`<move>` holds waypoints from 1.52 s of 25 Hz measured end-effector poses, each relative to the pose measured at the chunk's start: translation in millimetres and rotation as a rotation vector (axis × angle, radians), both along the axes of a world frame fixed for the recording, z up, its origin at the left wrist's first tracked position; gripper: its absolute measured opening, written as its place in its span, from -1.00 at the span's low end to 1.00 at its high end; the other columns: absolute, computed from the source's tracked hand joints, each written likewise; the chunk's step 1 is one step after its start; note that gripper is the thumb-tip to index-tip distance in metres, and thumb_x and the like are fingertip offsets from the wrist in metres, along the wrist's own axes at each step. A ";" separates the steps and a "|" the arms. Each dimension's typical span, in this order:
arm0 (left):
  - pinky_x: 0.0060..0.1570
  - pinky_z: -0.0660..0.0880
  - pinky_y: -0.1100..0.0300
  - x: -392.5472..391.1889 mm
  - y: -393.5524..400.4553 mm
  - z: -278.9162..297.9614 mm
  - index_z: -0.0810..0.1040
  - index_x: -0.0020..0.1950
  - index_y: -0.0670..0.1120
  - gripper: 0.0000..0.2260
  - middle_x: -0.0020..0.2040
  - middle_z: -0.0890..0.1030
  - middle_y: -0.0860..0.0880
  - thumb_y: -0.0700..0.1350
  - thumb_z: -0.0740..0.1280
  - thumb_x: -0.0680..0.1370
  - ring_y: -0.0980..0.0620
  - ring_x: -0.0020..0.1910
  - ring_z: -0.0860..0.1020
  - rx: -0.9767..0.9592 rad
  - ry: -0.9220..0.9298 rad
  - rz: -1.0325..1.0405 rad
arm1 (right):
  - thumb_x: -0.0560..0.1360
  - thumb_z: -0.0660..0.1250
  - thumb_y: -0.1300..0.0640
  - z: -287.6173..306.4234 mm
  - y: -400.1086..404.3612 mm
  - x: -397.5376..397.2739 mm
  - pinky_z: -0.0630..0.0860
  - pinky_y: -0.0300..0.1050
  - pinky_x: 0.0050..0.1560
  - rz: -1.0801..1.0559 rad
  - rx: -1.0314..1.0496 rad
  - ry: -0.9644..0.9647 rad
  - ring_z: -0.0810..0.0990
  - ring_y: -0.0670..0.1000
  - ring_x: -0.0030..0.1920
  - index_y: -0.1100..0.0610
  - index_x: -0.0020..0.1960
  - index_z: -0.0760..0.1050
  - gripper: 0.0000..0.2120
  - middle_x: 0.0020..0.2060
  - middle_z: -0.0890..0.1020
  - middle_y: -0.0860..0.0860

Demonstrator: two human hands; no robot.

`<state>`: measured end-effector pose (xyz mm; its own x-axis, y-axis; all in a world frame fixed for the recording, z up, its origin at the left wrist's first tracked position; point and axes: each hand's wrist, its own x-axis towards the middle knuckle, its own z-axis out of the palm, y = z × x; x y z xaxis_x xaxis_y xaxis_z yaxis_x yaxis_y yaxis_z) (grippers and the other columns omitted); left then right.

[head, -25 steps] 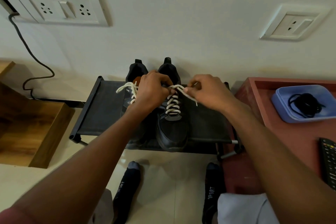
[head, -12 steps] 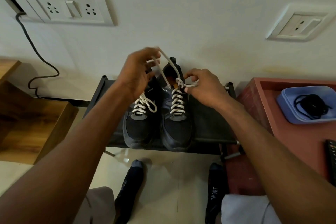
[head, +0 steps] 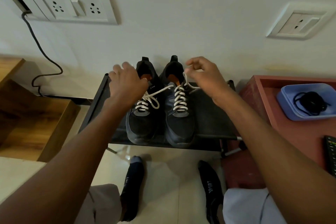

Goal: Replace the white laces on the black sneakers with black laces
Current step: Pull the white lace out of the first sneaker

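- Nearest are two feet in dark socks on the pale floor, toes pointing at a low black rack.
- Two black sneakers stand side by side on the rack, toes near, heels by the far wall.
- The left sneaker has its white lace in the holes, with a loose loop on top.
- The right sneaker has its white lace in the holes too, but the ends are untied.
- The left hand is up over the far left of the left sneaker. One end of the right shoe's lace runs across under it. I cannot tell if the fingers are holding that end.
- The right hand is over the far end of the right sneaker. Its fingertips pinch the other lace end and lift it up.
- To the right is a red table. On it sits a blue tray with the black laces curled inside, well apart from the shoes.
- A remote lies at the near right edge.
- On the far wall is a socket plate with a black cable hanging down.
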<state>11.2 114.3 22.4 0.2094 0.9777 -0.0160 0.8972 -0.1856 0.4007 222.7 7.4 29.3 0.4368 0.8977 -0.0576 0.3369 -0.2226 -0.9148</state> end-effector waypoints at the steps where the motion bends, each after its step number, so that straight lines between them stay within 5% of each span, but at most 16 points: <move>1: 0.18 0.49 -0.13 6.6 -4.0 -0.9 0.38 0.42 -0.16 -0.49 0.35 0.42 -0.24 0.03 0.43 0.57 -0.28 0.33 0.42 0.115 0.029 -0.092 | 0.57 0.45 0.08 -10.9 -0.8 -2.4 0.52 -0.05 0.17 0.128 -0.097 -0.288 0.58 -0.06 0.11 -0.02 0.32 0.56 -0.67 0.14 0.61 -0.06; 3: 0.35 0.43 -0.19 20.5 -8.9 -3.0 0.37 0.51 0.04 -0.47 0.43 0.38 -0.14 0.09 0.42 0.57 -0.23 0.40 0.39 0.105 -0.042 -0.383 | 0.52 0.50 0.09 -26.2 -0.7 -7.6 0.55 0.03 0.20 0.285 -0.190 -0.569 0.59 0.01 0.20 -0.07 0.29 0.59 -0.64 0.23 0.61 -0.07; 6: 0.54 0.15 -0.33 37.1 -20.6 -20.2 0.28 0.56 0.24 -0.29 0.51 0.33 -0.14 0.36 0.43 0.48 -0.23 0.53 0.29 -0.137 0.157 -0.605 | 0.50 0.53 0.19 -23.9 0.2 -5.8 0.54 -0.10 -0.01 0.137 -0.146 -0.410 0.63 -0.01 0.02 -0.02 0.09 0.65 -0.78 0.07 0.65 -0.06; 8: 0.58 -0.03 -0.33 39.4 -21.3 -31.2 0.18 0.60 0.22 -0.17 0.57 0.24 -0.17 0.37 0.46 0.43 -0.22 0.61 0.16 -0.142 0.263 -0.617 | 0.48 0.55 0.22 -26.3 -1.9 0.6 0.47 -0.15 0.01 0.151 -0.176 -0.381 0.58 -0.04 0.05 -0.04 0.13 0.61 -0.71 0.08 0.61 -0.09; 11: 0.59 -0.10 -0.29 34.7 -8.7 -35.0 0.18 0.60 0.22 -0.16 0.64 0.19 -0.12 0.35 0.48 0.42 -0.15 0.66 0.05 -0.166 0.173 -0.621 | 0.46 0.58 0.17 -28.2 -6.6 -1.4 0.57 -0.09 0.09 0.265 -0.258 -0.288 0.62 -0.04 0.11 -0.16 0.28 0.51 -0.51 0.14 0.63 -0.11; 17: 0.59 -0.15 -0.09 16.1 10.9 -27.5 0.32 0.59 0.16 -0.44 0.69 0.13 -0.07 0.18 0.38 0.61 -0.05 0.68 -0.01 -0.193 0.076 -0.690 | 0.39 0.63 0.14 -38.6 2.3 -20.1 0.67 0.11 0.11 0.133 -0.225 -0.206 0.69 -0.01 0.00 -0.25 0.21 0.58 -0.50 0.04 0.67 -0.15; 20: 0.57 -0.07 -0.22 21.0 10.3 -30.6 0.55 0.37 0.29 -0.64 0.66 0.20 -0.04 0.24 0.39 0.57 -0.10 0.66 0.10 -0.129 -0.035 -0.624 | 0.44 0.61 0.10 -33.2 2.6 -18.6 0.62 -0.06 0.06 0.132 -0.193 -0.278 0.67 -0.04 0.01 -0.18 0.13 0.64 -0.67 -0.04 0.68 -0.12; 24: 0.43 0.19 -0.18 42.4 -5.0 -28.3 0.70 0.07 0.22 -0.82 0.49 0.36 0.01 0.17 0.52 0.49 -0.10 0.50 0.24 -0.028 -0.085 -0.489 | 0.49 0.50 0.09 -19.5 -1.3 3.9 0.58 -0.11 -0.08 -0.151 -0.220 -0.379 0.69 0.03 -0.08 -0.08 -0.14 0.66 -0.91 -0.18 0.69 -0.09; 27: 0.15 0.39 0.10 51.8 -8.6 -28.2 0.75 -0.03 0.13 -0.87 0.13 0.41 0.05 0.06 0.58 0.45 0.02 0.15 0.33 0.020 -0.153 -0.430 | 0.49 0.44 0.21 -20.2 -6.7 12.1 0.54 -0.05 -0.03 -0.071 -0.265 -0.573 0.62 0.07 0.03 -0.06 0.00 0.67 -0.81 0.00 0.61 -0.02; 30: -0.18 0.39 0.42 53.7 -8.7 -28.7 0.76 -0.09 -0.05 -0.95 -0.18 0.54 0.11 -0.15 0.57 0.47 0.21 -0.18 0.50 -0.162 -0.381 -0.331 | 0.48 0.54 0.17 -19.4 -5.2 -0.5 0.56 -0.08 0.05 0.157 -0.191 -0.402 0.63 0.00 0.02 -0.12 0.25 0.61 -0.61 0.00 0.64 -0.11; 33: -0.17 0.56 0.31 49.2 -8.0 -30.5 0.74 -0.16 -0.12 -0.93 -0.40 0.62 0.11 -0.25 0.52 0.51 0.16 -0.29 0.61 -0.392 -0.558 -0.204 | 0.43 0.61 0.14 -27.4 -3.3 -8.2 0.55 -0.07 0.16 0.269 -0.226 -0.431 0.61 -0.02 0.12 -0.18 0.43 0.49 -0.36 0.12 0.64 -0.10; 36: 0.01 0.66 0.10 44.8 -5.7 -25.1 0.71 -0.14 -0.15 -0.89 -0.25 0.70 -0.03 -0.28 0.45 0.57 0.01 -0.14 0.67 -0.585 -0.794 -0.133 | 0.41 0.62 0.10 -32.5 -3.8 -1.3 0.56 -0.04 0.15 0.243 -0.250 -0.437 0.62 0.01 0.13 -0.16 0.40 0.51 -0.39 0.13 0.65 -0.07; 38: -0.13 0.61 0.17 43.3 -3.1 -21.8 0.71 -0.10 -0.14 -0.91 -0.29 0.65 -0.03 -0.23 0.44 0.59 0.12 -0.27 0.59 -0.508 -0.693 -0.225 | 0.43 0.61 0.07 -33.7 -3.6 2.7 0.56 -0.05 0.15 0.256 -0.290 -0.427 0.63 0.01 0.13 -0.15 0.39 0.51 -0.41 0.14 0.64 -0.06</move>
